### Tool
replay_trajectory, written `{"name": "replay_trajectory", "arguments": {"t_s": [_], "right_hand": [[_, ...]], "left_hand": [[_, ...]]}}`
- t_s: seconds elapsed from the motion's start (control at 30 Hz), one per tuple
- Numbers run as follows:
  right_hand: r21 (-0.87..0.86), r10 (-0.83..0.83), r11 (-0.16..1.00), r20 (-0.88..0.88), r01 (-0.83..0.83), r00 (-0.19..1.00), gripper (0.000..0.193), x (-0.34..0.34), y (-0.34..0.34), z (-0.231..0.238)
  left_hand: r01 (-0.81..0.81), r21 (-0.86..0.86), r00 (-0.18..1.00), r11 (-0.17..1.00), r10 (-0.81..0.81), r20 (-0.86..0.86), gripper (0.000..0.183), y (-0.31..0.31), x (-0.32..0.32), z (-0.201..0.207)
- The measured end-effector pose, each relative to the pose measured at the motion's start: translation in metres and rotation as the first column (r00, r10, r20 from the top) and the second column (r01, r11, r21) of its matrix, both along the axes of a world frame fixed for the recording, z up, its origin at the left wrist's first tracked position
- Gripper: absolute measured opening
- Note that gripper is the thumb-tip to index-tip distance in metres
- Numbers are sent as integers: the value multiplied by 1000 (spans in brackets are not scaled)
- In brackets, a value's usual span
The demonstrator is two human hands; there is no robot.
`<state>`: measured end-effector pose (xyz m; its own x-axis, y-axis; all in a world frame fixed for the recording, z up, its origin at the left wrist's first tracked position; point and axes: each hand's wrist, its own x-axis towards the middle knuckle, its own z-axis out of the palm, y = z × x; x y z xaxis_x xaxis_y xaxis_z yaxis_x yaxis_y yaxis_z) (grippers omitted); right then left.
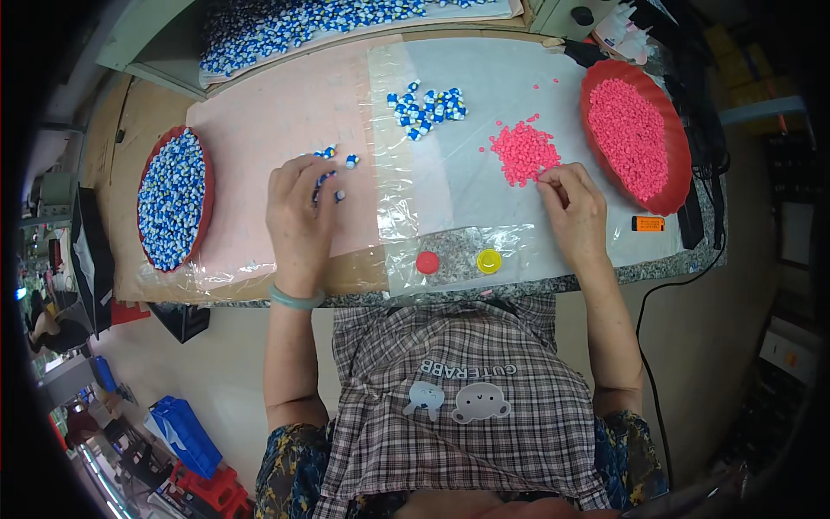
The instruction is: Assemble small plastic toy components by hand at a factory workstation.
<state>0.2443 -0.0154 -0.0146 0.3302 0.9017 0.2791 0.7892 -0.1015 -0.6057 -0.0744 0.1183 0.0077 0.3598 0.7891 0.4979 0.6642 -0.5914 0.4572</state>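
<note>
My left hand (298,216) is over the pink sheet, thumb and fingers curved and apart around a few small blue-and-white pieces (339,195). More of these pieces lie just beyond its fingertips. My right hand (575,208) is closed in a pinch at the near right edge of a loose heap of small pink pieces (524,154); its fingertips hide whatever is between them. Between the hands, farther back, a cluster of blue-and-white pieces (428,108) is spread on the white sheet.
A red dish (208,186) of blue-and-white pieces stands at left, another red dish (683,160) of pink pieces at right. Near the front edge lie a red cap (427,262) and a yellow cap (489,261). An orange item (648,224) sits near the right dish. A tray (363,35) is behind.
</note>
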Motion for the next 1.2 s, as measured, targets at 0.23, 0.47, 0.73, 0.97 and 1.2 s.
{"name": "replay_trajectory", "arguments": {"t_s": [0.23, 0.47, 0.73, 0.97, 1.2], "right_hand": [[-117, 95, 990, 96, -83, 991, 10, -1, -3, 12], [-161, 113, 980, -9, -113, 994, 7, 0, -5, 17], [-266, 95, 954, -179, -141, 979, 13, 4, 2, 29], [-170, 205, 964, -11, -204, 979, 15, 2, -9, 21], [-156, 196, 968, -29, -198, 980, 12, 1, -14, 19]], "left_hand": [[232, 13, 973, 973, -232, 0, 15, 24, 59, -10], [286, -21, 955, 958, -287, -76, 11, 36, 85, -23], [363, -25, 925, 932, -363, -115, 12, 37, 83, -24], [351, -31, 921, 936, -352, -169, 17, 33, 76, -23], [365, -245, 927, 898, -326, 183, 12, 5, 70, -5]]}}
